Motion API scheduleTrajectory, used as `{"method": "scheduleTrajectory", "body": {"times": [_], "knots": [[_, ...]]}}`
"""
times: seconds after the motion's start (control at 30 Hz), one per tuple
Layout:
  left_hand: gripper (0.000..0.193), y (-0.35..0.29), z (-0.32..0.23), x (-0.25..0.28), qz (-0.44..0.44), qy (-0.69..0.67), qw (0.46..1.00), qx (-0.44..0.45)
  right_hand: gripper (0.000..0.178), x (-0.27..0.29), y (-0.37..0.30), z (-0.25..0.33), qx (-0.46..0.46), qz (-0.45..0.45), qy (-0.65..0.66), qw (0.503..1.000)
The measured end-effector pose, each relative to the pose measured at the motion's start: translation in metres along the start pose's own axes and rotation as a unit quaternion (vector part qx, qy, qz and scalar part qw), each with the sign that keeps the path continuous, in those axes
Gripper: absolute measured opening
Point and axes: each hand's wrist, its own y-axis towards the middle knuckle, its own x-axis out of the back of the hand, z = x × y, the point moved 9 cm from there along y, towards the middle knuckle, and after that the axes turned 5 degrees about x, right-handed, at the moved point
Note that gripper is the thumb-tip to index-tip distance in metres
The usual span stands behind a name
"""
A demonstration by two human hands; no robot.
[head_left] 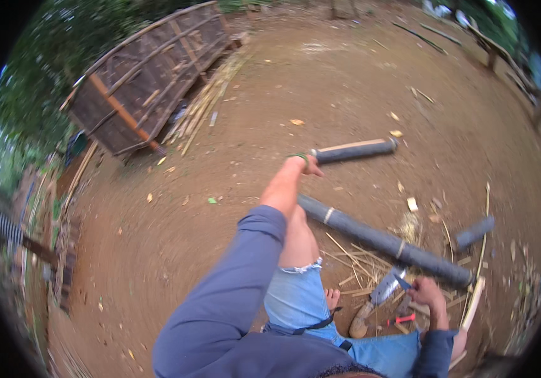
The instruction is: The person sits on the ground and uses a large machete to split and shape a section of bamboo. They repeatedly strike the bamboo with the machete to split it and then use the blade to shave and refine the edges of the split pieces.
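My left arm is stretched forward, a green band at the wrist. My left hand (311, 166) is closed at the near end of a short dark bamboo tube (355, 151) with a pale strip along its top; blur hides the exact finger placement. Down at the right, my right hand (428, 293) is closed around a small blue pointed piece (402, 282), its kind unclear. Just left of that hand lies a machete (386, 286) with a wooden handle. A long dark bamboo pole (377, 238) with pale rings runs diagonally across the ground between my hands.
A short dark bamboo piece (475, 233) lies right of the pole. Thin split strips (352, 261) and a red-handled tool (402, 319) are near my bare foot (332, 298). A leaning wooden panel (151, 75) stands far left, long slats (210, 104) beside it. A rail (503, 57) borders the far right.
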Motion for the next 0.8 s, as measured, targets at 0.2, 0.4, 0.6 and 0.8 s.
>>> {"method": "scheduleTrajectory", "body": {"times": [0.2, 0.4, 0.6, 0.8], "knots": [[0.095, -0.004, -0.004, 0.011, 0.002, -0.003, 1.0, -0.003, 0.024, 0.013, -0.001, 0.03, 0.001, 0.02, -0.039, 0.999], [0.084, -0.001, -0.001, -0.002, 0.02, -0.018, 0.999, -0.038, 0.026, 0.013, -0.011, 0.049, -0.001, 0.019, -0.058, 0.998], [0.079, 0.0, -0.112, 0.013, -0.011, 0.11, 0.984, -0.139, 0.025, 0.022, -0.049, 0.064, -0.006, 0.008, -0.01, 1.0], [0.08, 0.012, -0.264, -0.012, -0.017, 0.194, 0.944, -0.267, 0.018, 0.026, -0.078, 0.061, -0.033, -0.003, 0.035, 0.999]]}}
